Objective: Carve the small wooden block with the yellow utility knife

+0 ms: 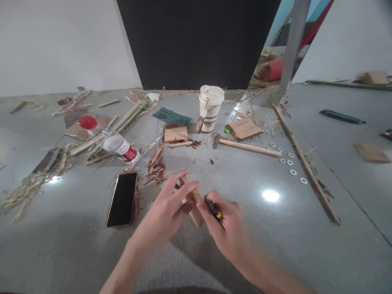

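A small wooden piece (197,216) is held at a slant between my hands near the middle of the view. My left hand (171,204) grips its upper part, with the fingers bent over it. In my right hand (226,220) is a black and yellow knife (216,210), the fingers closed round its handle and the thumb against the wood. The knife's blade is hidden. Reddish-brown shavings (157,169) lie on the grey surface beyond my left hand.
A phone (122,200) and a tilted plastic bottle (113,145) are at left. Farther off are a paper cup (210,108), wooden blocks (245,128) and a hammer (249,148). Several washers (293,172) and a long strip (306,167) lie at right.
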A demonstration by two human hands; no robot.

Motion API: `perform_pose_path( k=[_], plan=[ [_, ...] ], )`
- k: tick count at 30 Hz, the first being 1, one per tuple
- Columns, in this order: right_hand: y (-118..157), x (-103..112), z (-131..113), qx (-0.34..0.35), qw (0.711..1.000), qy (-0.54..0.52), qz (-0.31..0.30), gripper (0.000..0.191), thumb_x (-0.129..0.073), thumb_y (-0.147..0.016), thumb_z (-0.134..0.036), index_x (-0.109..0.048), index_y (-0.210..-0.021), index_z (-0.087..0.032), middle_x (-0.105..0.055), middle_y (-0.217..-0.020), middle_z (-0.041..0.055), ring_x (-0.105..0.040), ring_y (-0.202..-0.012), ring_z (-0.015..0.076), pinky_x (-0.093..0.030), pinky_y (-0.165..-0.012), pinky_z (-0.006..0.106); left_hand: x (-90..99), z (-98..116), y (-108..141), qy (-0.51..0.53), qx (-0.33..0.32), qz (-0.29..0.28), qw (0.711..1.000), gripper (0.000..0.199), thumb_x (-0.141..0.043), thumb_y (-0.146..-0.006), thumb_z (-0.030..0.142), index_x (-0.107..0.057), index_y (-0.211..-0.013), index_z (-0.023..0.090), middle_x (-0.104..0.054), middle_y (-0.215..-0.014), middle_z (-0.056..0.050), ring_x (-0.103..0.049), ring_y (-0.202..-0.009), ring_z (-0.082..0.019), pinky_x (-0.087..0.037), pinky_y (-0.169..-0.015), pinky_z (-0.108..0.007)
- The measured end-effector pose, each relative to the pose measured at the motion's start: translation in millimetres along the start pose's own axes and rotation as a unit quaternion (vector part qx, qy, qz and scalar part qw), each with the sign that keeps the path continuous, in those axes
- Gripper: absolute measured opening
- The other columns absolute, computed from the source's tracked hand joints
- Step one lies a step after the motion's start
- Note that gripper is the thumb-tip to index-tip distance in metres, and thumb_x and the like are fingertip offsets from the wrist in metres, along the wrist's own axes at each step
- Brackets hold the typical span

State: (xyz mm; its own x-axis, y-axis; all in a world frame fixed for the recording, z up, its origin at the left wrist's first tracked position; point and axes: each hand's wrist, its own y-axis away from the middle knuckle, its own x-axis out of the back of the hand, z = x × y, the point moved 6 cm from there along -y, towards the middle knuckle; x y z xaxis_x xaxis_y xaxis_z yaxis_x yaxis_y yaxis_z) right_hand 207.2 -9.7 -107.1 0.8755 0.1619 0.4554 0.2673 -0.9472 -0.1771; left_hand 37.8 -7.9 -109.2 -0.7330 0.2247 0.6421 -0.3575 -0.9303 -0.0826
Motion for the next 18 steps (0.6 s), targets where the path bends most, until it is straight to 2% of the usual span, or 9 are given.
perform_pose_path(
  k=[2,4,5,8,11,13,15,18],
  plan=[
    [2,-3,2,-0.006,1.0,0.008,0.007,0.039,-0.052,-0.111,-0.042,-0.033,-0.08,-0.027,-0.033,-0.059,-0.0096,-0.035,-0.049,0.0108,-0.03,-0.051,0.025,-19.5,-3,7,-0.001,0.007,-0.023,1.0,0.081,-0.069,-0.092,0.011,-0.036,-0.161,0.04,-0.022,-0.178,-0.013,-0.024,-0.168,-0.038,-0.037,-0.13,-0.065],
    [1,-4,3,-0.012,1.0,0.018,0.006,0.041,-0.053,-0.111,-0.043,-0.032,-0.079,-0.027,-0.036,-0.059,-0.0095,-0.037,-0.049,0.0108,-0.03,-0.052,0.025,-35.4,-4,10,0.014,0.004,-0.024,1.0,0.105,-0.08,-0.081,0.014,-0.023,-0.165,0.039,-0.008,-0.182,-0.017,-0.014,-0.17,-0.044,-0.035,-0.13,-0.071],
    [0,-4,3,-0.014,1.0,0.024,0.0,0.041,-0.053,-0.111,-0.043,-0.033,-0.079,-0.027,-0.037,-0.059,-0.0094,-0.038,-0.049,0.0108,-0.03,-0.052,0.025,-41.3,-4,9,0.028,0.01,-0.015,0.999,0.108,-0.082,-0.078,0.015,-0.022,-0.164,0.038,-0.006,-0.181,-0.018,-0.012,-0.17,-0.044,-0.037,-0.129,-0.071],
    [-8,-2,4,-0.011,0.999,0.039,-0.024,0.041,-0.054,-0.111,-0.043,-0.036,-0.078,-0.026,-0.041,-0.058,-0.0091,-0.04,-0.049,0.0108,-0.03,-0.053,0.025,-47.6,-8,1,0.089,0.043,0.04,0.994,0.087,-0.08,-0.077,0.014,-0.034,-0.15,0.033,-0.017,-0.172,-0.02,-0.013,-0.169,-0.043,-0.04,-0.126,-0.068],
    [-16,2,8,0.009,0.998,0.047,-0.051,0.041,-0.053,-0.111,-0.039,-0.038,-0.076,-0.026,-0.044,-0.059,-0.0087,-0.044,-0.051,0.0106,-0.032,-0.053,0.024,-46.4,-11,-13,0.131,0.063,0.034,0.989,0.061,-0.071,-0.082,0.014,-0.045,-0.135,0.029,-0.034,-0.159,-0.017,-0.023,-0.165,-0.039,-0.039,-0.126,-0.064],
    [-19,7,14,0.028,0.996,0.056,-0.058,0.037,-0.055,-0.11,-0.037,-0.041,-0.078,-0.026,-0.047,-0.06,-0.0085,-0.046,-0.052,0.0107,-0.034,-0.054,0.024,-40.8,-14,-24,0.144,0.064,0.025,0.987,0.049,-0.067,-0.082,0.014,-0.049,-0.126,0.027,-0.046,-0.147,-0.013,-0.038,-0.155,-0.035,-0.042,-0.123,-0.059],
    [-19,14,20,0.049,0.995,0.071,-0.043,0.028,-0.054,-0.109,-0.035,-0.046,-0.084,-0.025,-0.05,-0.063,-0.0078,-0.047,-0.053,0.0114,-0.035,-0.055,0.025,-35.1,-15,-34,0.153,0.065,0.021,0.986,0.044,-0.065,-0.08,0.015,-0.052,-0.121,0.027,-0.052,-0.137,-0.01,-0.051,-0.138,-0.032,-0.047,-0.117,-0.055],
    [-14,25,27,0.09,0.992,0.089,-0.012,0.014,-0.043,-0.108,-0.033,-0.049,-0.097,-0.025,-0.051,-0.067,-0.0064,-0.046,-0.054,0.0134,-0.035,-0.056,0.028,-33.3,-15,-42,0.16,0.063,0.013,0.985,0.046,-0.064,-0.078,0.015,-0.054,-0.121,0.027,-0.053,-0.131,-0.008,-0.053,-0.13,-0.03,-0.046,-0.116,-0.053]
  ],
)
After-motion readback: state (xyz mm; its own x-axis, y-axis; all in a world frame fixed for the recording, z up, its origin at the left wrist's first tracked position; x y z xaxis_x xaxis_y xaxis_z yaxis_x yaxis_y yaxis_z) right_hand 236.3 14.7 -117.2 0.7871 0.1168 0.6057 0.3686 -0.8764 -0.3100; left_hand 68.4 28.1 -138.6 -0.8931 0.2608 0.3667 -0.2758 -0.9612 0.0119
